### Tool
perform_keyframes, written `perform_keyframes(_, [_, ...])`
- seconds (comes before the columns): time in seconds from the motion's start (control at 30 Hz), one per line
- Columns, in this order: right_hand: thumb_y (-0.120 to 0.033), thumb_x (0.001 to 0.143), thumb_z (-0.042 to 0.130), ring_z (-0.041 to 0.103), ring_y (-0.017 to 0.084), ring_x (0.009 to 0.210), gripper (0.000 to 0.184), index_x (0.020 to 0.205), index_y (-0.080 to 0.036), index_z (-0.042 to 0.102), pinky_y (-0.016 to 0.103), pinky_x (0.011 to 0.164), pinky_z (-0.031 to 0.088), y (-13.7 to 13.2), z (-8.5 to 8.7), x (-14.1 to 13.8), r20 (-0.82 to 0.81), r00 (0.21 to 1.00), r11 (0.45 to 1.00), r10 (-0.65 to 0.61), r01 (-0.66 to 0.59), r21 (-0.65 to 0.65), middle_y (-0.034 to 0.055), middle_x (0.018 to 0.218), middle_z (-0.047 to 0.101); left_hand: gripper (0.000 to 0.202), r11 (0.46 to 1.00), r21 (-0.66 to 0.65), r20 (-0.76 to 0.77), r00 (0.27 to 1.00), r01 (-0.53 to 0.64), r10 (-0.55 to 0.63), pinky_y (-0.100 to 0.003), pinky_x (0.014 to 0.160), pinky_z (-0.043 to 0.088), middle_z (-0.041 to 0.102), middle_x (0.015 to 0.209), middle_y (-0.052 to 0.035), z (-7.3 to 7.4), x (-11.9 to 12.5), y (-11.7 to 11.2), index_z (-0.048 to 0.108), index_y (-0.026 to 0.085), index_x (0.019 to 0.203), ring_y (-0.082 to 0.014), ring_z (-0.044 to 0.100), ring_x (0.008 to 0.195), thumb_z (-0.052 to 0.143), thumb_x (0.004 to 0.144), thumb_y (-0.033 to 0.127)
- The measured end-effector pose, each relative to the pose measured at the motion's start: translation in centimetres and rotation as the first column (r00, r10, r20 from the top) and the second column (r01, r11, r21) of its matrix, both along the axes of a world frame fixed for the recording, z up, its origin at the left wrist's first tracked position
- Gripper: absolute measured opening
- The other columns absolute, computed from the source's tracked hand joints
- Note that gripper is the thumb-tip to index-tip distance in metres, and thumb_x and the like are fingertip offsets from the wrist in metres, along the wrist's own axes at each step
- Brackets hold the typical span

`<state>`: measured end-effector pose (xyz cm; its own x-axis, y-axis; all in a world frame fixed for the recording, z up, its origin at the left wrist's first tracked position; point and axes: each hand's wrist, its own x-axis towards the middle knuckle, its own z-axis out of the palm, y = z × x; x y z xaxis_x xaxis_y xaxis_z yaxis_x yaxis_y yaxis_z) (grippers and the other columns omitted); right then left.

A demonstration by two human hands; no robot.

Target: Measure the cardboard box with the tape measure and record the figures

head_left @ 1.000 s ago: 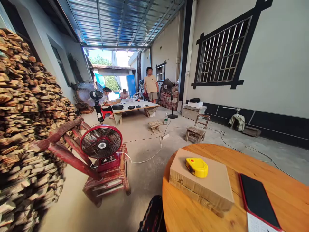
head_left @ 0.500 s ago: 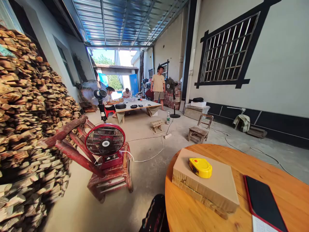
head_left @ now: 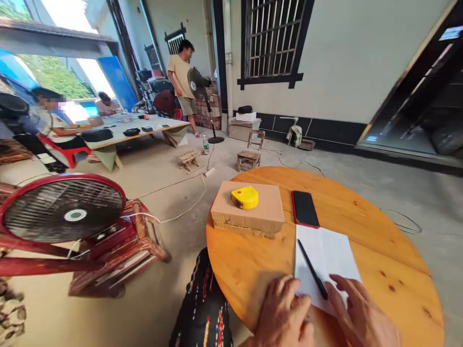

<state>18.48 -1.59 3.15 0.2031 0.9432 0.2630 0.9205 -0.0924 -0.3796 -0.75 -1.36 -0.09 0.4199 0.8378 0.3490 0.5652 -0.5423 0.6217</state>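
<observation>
My left hand [head_left: 284, 311] rests on the round wooden table [head_left: 383, 250], fingers slightly bent and holding nothing, at the left edge of a white sheet of paper [head_left: 325, 241]. Over the paper's lower right part lies my right hand [head_left: 363, 311], thumb and fingers apart. A black pen [head_left: 313, 270] lies slantwise on the paper, its lower end close to my right thumb. Beyond the sheet is a black phone with a red edge [head_left: 306, 208]. A yellow tape measure [head_left: 245, 197] sits on a cardboard box [head_left: 253, 222] to the left.
A red fan [head_left: 75, 215] stands on a wooden chair left of my knee. Farther off are a small chair [head_left: 249, 156], a bottle [head_left: 206, 144] and a standing fan [head_left: 197, 83]. One person [head_left: 181, 77] stands there; two others sit by a long table [head_left: 155, 124].
My view has turned right and down, bringing the paper, the pen and both my hands into sight. The standing person now faces more toward the standing fan.
</observation>
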Motion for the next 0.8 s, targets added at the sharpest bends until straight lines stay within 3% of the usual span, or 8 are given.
perform_keyframes(0.23, [-0.058,0.092,0.039,0.071,0.022,0.064,0.041,0.102,-0.029,0.067,0.031,0.045,0.051,-0.4,1.0,0.0,0.062,0.998,0.999,-0.025,0.023,0.027,0.0022,0.095,0.072,0.039,1.000,-0.018,-0.020,1.000,0.002,-0.002,-0.049,0.108,0.044,0.054,0.134,-0.0059,2.1,-0.6,-0.6,0.059,0.023,0.112,-0.0286,0.047,0.126,0.059,0.074,0.012])
perform_keyframes(0.47, [-0.053,0.094,0.040,0.068,0.019,0.064,0.039,0.105,-0.027,0.067,0.029,0.047,0.047,-0.8,1.3,-0.3,0.052,0.998,0.999,-0.033,0.033,0.000,0.0018,0.096,0.071,0.042,1.000,-0.022,-0.038,0.999,0.015,-0.016,-0.050,0.109,0.044,0.054,0.135,-0.0084,3.1,-1.0,-0.7,0.060,0.021,0.116,-0.0289,0.048,0.127,0.058,0.076,0.010])
perform_keyframes(0.67, [-0.047,0.094,0.043,0.066,0.017,0.062,0.034,0.105,-0.025,0.067,0.028,0.048,0.043,-1.6,1.8,0.0,0.021,0.996,0.996,-0.089,0.090,-0.027,0.0025,0.096,0.071,0.043,0.999,0.048,-0.073,0.997,0.021,-0.018,-0.054,0.106,0.045,0.052,0.138,-0.0142,2.6,-1.2,-0.8,0.057,0.016,0.124,-0.0305,0.047,0.129,0.054,0.082,0.009])
perform_keyframes(0.8, [-0.045,0.095,0.043,0.068,0.020,0.070,0.033,0.104,-0.025,0.067,0.031,0.056,0.048,-2.3,1.7,1.1,0.020,0.992,0.992,-0.126,0.126,-0.028,0.0040,0.099,0.070,0.048,0.997,0.072,-0.116,0.993,0.009,0.000,-0.055,0.104,0.046,0.049,0.143,-0.0143,1.9,-1.2,-0.8,0.056,0.018,0.129,-0.0325,0.046,0.131,0.055,0.081,0.011])
